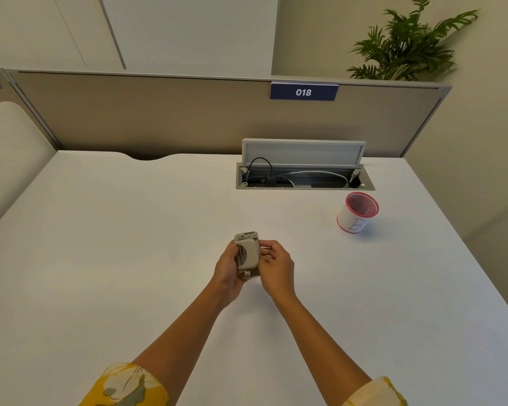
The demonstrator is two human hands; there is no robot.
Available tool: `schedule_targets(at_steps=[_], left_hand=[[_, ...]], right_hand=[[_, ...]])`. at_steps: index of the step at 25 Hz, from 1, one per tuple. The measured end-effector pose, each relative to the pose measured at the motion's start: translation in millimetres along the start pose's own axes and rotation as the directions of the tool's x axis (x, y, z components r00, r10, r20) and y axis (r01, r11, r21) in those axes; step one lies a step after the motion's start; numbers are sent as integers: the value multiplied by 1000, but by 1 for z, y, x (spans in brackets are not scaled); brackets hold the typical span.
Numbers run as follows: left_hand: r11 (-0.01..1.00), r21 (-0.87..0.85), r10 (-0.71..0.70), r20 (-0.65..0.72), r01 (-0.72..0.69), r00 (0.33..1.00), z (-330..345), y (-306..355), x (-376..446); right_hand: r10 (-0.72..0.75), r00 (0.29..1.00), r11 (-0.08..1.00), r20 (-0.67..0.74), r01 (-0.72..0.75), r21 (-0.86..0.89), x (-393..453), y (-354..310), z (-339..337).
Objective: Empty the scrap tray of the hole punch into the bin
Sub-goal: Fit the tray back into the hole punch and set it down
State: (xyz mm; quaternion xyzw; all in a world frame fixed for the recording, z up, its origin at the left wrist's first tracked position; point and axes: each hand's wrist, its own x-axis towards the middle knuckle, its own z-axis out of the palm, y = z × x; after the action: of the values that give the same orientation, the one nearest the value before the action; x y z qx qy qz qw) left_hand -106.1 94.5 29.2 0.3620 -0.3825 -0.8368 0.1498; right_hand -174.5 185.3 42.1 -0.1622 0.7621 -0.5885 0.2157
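A small grey hole punch [247, 253] is held above the white desk [129, 244], its long axis pointing away from me. My left hand [228, 272] grips its left side and underside. My right hand [274, 265] holds its right side, fingers curled against the edge. The scrap tray itself is hidden by my fingers. The bin [357, 212], a small white cup with a red rim and a letter B drawn on it, stands on the desk to the far right of the punch, apart from both hands.
An open cable box [304, 177] with its lid up and cables inside is set into the desk at the back. A beige partition [159, 118] with a blue 018 sign closes the far side. A plant [408, 45] stands behind it.
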Motion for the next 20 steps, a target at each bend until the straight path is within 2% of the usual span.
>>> schedule_targets(at_steps=[5, 10, 13, 16, 18, 20], left_hand=[[998, 55, 31, 50, -34, 998, 1, 3, -1], [992, 128, 3, 127, -19, 992, -4, 6, -2], [988, 154, -2, 155, -22, 988, -6, 6, -2], [982, 189, -39, 184, 4, 982, -10, 6, -1], [973, 232, -61, 188, 16, 980, -11, 6, 0], [964, 264, -71, 188, 20, 980, -10, 5, -1]], right_hand=[[-78, 992, 996, -95, 72, -58, 0, 0, -6], [-86, 992, 996, -91, 85, -17, 0, 1, -15], [-108, 992, 992, -58, 103, -79, 5, 5, -20], [-28, 999, 999, -18, 28, -40, 18, 3, -28], [75, 996, 997, 52, -77, 33, 26, 2, -32], [114, 984, 993, 133, -118, 21, 31, 1, -36]])
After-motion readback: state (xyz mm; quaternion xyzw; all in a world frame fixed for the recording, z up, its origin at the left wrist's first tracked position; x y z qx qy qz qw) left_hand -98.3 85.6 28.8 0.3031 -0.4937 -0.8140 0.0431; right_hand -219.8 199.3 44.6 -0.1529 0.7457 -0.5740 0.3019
